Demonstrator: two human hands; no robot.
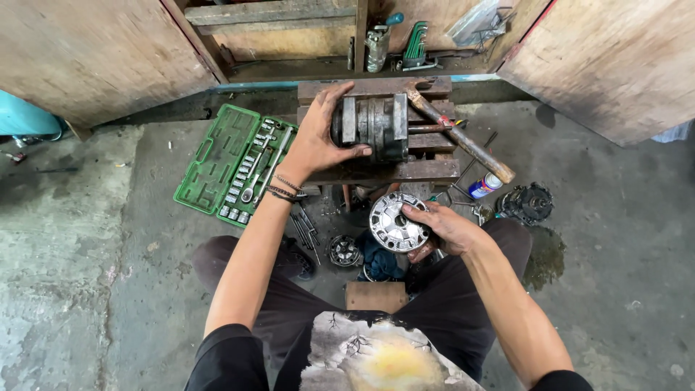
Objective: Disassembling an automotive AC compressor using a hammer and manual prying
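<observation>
My left hand (316,137) grips the left end of a dark, greasy cylindrical metal part (375,125) that lies on a low wooden stand (391,171). My right hand (443,229) holds a round silver finned disc (394,221) just in front of the stand, above my lap. A wooden-handled hammer (463,137) rests across the stand's right side, touching the metal part's far corner.
An open green socket set case (217,156) lies on the concrete floor to the left. Loose tools (304,228) and a small round metal part (343,250) sit by my knees. A spray can (483,185) and a dark motor part (526,203) lie right. Open wooden cabinet doors flank the back.
</observation>
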